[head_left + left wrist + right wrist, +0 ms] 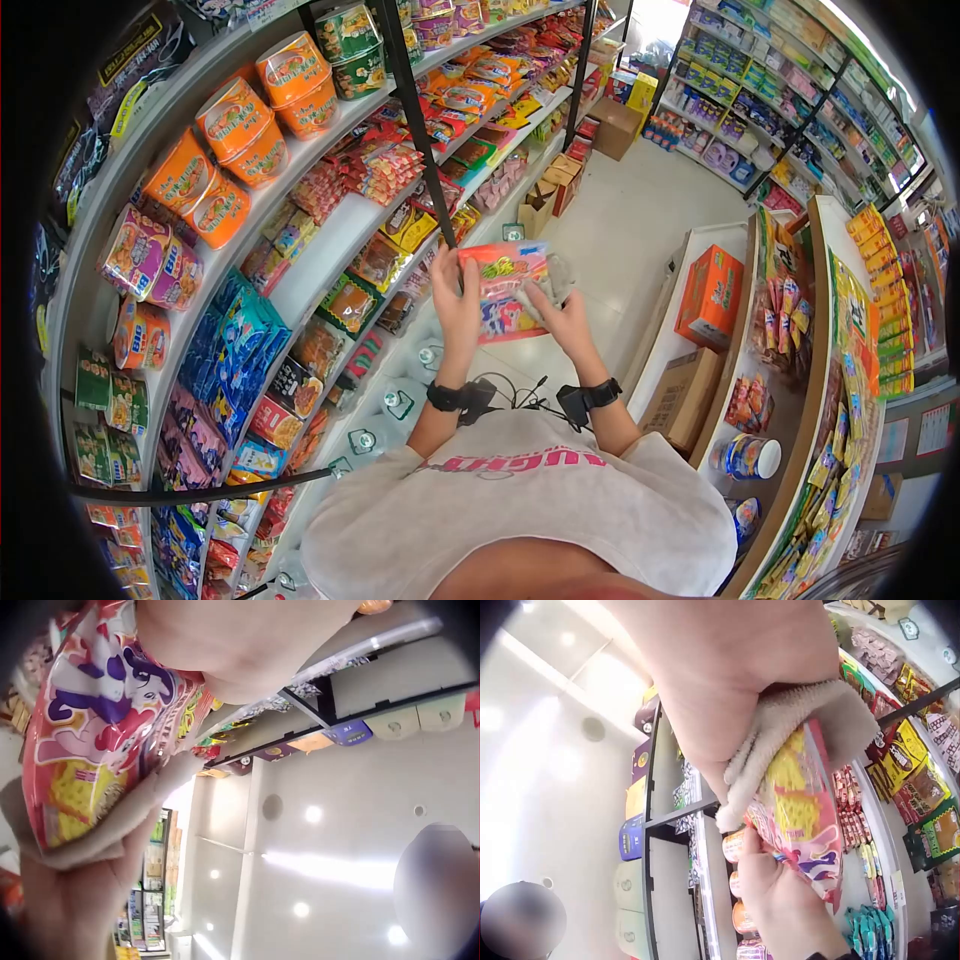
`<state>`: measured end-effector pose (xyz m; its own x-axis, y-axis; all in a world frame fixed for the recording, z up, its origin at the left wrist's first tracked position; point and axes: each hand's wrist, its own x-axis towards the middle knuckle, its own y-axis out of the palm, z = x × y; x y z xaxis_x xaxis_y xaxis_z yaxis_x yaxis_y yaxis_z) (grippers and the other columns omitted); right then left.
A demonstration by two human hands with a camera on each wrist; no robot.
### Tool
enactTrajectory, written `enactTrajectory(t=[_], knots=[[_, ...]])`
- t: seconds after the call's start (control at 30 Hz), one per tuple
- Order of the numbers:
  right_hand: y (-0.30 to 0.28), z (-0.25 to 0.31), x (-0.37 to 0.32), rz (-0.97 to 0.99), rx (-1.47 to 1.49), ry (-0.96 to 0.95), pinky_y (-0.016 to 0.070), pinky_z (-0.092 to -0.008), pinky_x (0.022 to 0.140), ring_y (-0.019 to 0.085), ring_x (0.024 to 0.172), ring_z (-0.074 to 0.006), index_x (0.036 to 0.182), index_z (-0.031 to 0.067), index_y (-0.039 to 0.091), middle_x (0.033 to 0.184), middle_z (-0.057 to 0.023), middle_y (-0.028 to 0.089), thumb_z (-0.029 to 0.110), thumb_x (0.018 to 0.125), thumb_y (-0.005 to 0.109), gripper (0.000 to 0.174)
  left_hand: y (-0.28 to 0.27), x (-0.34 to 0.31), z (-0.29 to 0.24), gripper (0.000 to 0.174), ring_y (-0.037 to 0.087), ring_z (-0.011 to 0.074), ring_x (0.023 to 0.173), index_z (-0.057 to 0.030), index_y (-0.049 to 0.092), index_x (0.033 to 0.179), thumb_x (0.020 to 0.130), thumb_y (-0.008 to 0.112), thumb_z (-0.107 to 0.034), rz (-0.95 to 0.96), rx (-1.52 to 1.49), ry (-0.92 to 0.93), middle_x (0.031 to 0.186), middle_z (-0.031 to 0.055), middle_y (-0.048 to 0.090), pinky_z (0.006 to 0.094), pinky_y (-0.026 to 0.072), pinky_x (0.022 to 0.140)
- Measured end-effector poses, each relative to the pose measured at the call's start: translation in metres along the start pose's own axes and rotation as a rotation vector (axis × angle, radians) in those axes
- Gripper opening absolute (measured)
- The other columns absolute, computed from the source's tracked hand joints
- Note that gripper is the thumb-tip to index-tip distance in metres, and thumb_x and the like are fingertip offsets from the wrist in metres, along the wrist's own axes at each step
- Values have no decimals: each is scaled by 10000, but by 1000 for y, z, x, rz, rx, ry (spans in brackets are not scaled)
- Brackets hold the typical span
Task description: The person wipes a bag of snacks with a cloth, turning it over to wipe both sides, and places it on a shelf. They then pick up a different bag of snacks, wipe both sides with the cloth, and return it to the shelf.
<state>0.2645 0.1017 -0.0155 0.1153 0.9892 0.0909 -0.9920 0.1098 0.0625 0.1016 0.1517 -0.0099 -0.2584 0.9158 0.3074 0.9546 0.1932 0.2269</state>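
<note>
A pink snack bag (505,290) with cartoon ponies is held up in front of the chest. My left hand (459,305) grips its left edge, the thumb over the front. A light grey cloth (761,750) is in my right hand (571,325), which presses it against the bag's right side. In the left wrist view the cloth (97,844) lies along the bag's (97,727) edge, beneath the right hand (82,900). The right wrist view shows the left hand (780,900) pinching the bag (799,810). Part of each hand's fingers is hidden.
Shelves (340,215) of noodle tubs and packaged snacks curve along the left, with large water bottles (395,400) below. On the right, a low shelf (650,330) holds an orange box (710,295) and a cardboard box (683,397). The tiled floor (630,215) runs between.
</note>
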Motion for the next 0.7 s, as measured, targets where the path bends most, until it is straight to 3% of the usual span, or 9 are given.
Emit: enactTrajectory(t=[0.1,0.13,0.23,0.27,0.37,0.43,0.5,0.57,0.7], knots=[[6,13,2,-78,10,-75,501,-269,748,595,833,-71,1090,-33,665,930,-30,695,183,947,667,259,5,-11,-18,604,475,203,1286,34,319,1454,958,637,-99,205,61,124,1403,168,454,338,386,1069],[11,17,1,-105,23,-117,503,-274,739,595,829,-70,1096,-39,659,929,-31,700,172,950,660,257,14,-18,-38,601,481,194,1274,29,306,1471,990,603,-173,295,-11,132,1440,165,423,317,392,1053],[21,12,-10,23,-163,-133,484,-316,913,615,1064,-149,1254,-42,584,1198,-111,664,116,956,618,340,16,-20,-42,605,483,181,1255,30,290,1479,1021,551,-268,194,-89,-101,1453,150,414,296,380,1050],[28,13,-12,95,-135,-235,430,-341,985,547,1174,-192,1312,-35,532,1302,-133,583,96,944,614,400,15,-17,-36,610,493,171,1235,16,329,1473,1045,460,-400,163,-128,-173,1400,116,473,285,369,1055],[47,26,-23,262,-181,-496,260,-407,1157,321,1431,-307,1456,-13,385,1544,-181,344,45,902,612,601,1,-6,-25,633,508,162,1218,-14,381,1463,1041,411,-485,178,-614,-606,1340,79,529,292,357,1070],[53,31,-27,307,-386,-614,133,-441,1211,143,1504,-362,1511,4,299,1615,-190,192,25,868,623,720,-1,-8,-34,661,521,164,1227,-45,419,1450,1030,361,-552,240,-616,-525,1334,68,553,309,375,1070],[53,29,-24,251,-445,-704,153,-470,1203,171,1489,-399,1516,-4,291,1600,-219,214,92,885,595,707,2,-16,-50,670,524,167,1235,-44,424,1444,1026,352,-562,332,-636,-476,1353,75,549,320,379,1073],[52,36,-21,181,-462,-770,156,-471,1198,188,1487,-400,1512,-14,301,1602,-218,213,112,930,525,636,2,-21,-35,681,525,179,1244,-32,436,1434,1026,339,-568,318,-667,-565,1370,87,544,327,378,1078],[51,44,-4,102,-477,-671,157,-478,1198,224,1473,-396,1491,-5,349,1570,-239,274,202,923,576,645,8,-30,-48,683,550,174,1211,-29,461,1409,1020,356,-580,275,-523,-607,1334,85,568,331,406,1053]])
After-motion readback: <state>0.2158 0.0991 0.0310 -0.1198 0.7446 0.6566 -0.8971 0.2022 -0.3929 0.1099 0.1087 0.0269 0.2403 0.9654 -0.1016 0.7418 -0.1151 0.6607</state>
